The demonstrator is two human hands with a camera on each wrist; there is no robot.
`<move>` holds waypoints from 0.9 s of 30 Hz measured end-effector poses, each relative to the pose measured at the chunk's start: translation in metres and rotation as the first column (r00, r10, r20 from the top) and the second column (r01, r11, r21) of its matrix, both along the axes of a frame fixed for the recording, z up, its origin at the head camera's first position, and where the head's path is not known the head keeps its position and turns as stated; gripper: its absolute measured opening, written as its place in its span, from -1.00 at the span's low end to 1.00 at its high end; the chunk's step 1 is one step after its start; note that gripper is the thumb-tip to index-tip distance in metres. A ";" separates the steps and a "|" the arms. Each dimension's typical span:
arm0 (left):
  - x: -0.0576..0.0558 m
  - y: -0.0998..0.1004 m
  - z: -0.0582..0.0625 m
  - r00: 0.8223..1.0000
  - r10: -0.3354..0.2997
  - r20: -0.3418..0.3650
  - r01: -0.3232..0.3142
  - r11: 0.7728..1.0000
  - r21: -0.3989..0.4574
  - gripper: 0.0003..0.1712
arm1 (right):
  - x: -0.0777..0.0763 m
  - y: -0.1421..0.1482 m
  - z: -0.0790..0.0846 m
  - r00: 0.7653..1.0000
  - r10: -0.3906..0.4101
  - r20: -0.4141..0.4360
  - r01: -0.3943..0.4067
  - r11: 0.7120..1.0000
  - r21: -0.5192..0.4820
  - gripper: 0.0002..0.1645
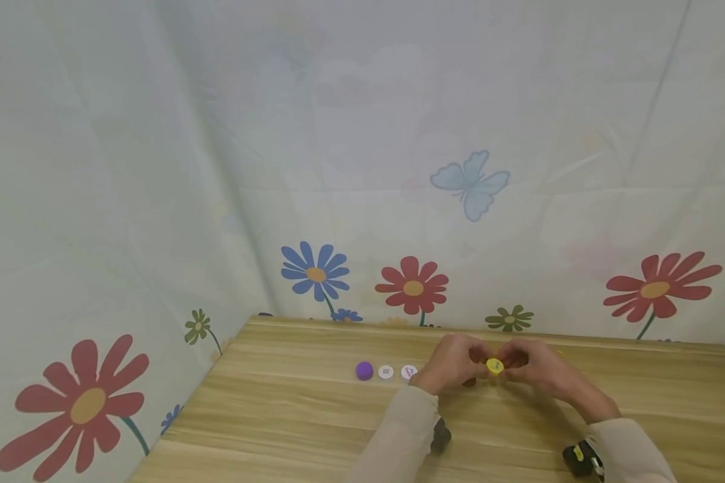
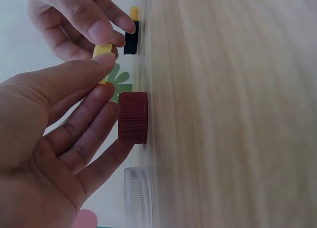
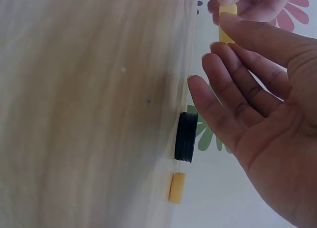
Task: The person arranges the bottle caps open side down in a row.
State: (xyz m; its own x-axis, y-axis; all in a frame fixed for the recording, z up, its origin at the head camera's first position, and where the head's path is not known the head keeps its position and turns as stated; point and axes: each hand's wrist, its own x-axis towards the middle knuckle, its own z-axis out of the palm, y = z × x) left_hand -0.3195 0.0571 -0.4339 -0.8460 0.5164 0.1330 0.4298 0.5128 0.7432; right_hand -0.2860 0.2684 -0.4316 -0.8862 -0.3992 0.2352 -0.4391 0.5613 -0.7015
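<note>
Both hands meet over the table around one small yellow bottle cap (image 1: 495, 365). My left hand (image 1: 453, 363) pinches its left side between thumb and fingertips, while my right hand (image 1: 542, 369) pinches the right side. In the left wrist view the yellow cap (image 2: 102, 50) is held above the wood, its edge turned to the camera. A ridged dark red cap (image 2: 132, 117) stands on the table close by the left hand's lower fingers. Below the right hand's fingers in the right wrist view is a black cap (image 3: 186, 137), with an orange-yellow cap (image 3: 177, 188) beside it.
Left of the hands, a purple cap (image 1: 364, 370) and two white printed discs (image 1: 386, 371) lie in a row on the wooden table (image 1: 278, 416). A clear ridged cap (image 2: 138, 198) stands near the red one. A flower-patterned cloth (image 1: 362, 168) hangs behind the table.
</note>
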 end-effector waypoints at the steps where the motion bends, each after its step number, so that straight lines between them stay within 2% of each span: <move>1: 0.000 0.000 0.000 1.000 -0.003 -0.001 0.003 1.000 -0.003 -0.76 | 0.000 0.000 0.000 1.000 0.005 -0.001 -0.005 1.000 0.000 -0.73; 10: -0.001 0.000 -0.002 0.999 -0.033 -0.031 0.032 0.999 -0.026 -0.76 | 0.001 -0.001 -0.002 1.000 0.019 -0.010 -0.019 1.000 0.018 -0.75; 19: -0.005 0.002 -0.003 0.989 -0.041 -0.139 0.023 0.992 -0.125 -0.78 | 0.000 -0.004 -0.002 1.000 0.004 -0.010 -0.003 0.999 0.045 -0.74; 27: -0.003 0.003 -0.004 0.986 -0.052 -0.159 0.028 0.989 -0.146 -0.77 | 0.001 -0.005 -0.003 1.000 0.011 -0.029 -0.009 0.998 0.055 -0.76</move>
